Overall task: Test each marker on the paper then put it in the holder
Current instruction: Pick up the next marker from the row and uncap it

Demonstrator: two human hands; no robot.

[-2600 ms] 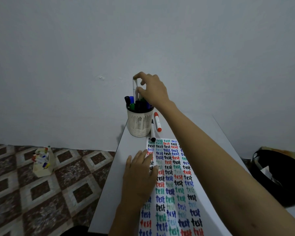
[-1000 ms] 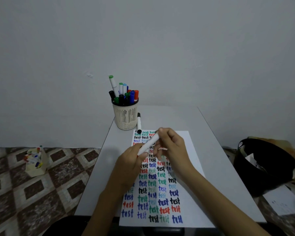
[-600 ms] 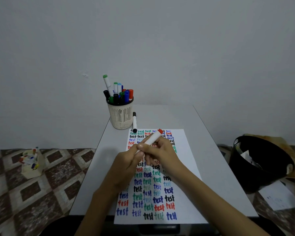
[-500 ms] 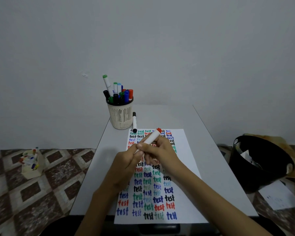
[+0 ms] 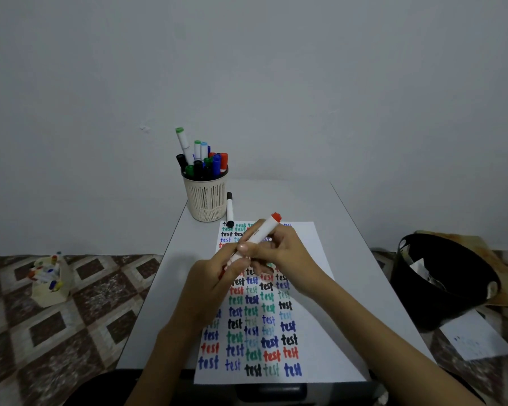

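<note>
Marker (image 5: pixel 258 234), red with a white barrel, held tilted above paper (image 5: pixel 320 332), red tail end pointing up toward holder (image 5: pixel 207 200). Fingers of right hand (image 5: pixel 282 253) are wrapped round mid-barrel, and left hand (image 5: pixel 211 285) pinches the lower end, where a bit of red shows. The two-hand hold fits uncapping: one steadies, the other pulls. Can't tell if it's uncapped yet. Paper lies flat on counter (image 5: pixel 364 259), left columns filled with "test", right strip blank, so there's room for the next mark. Holder sits at the far left corner, packed with markers. Black marker (image 5: pixel 230 209) lies just beside it, near end at paper's top edge, probably waiting its turn.

Versus 2.6 s ago: right hand was up at holder, left hand flat on paper, red one lying beside the black. Versus 0.5 s ago: same grip, barely changed.
</note>
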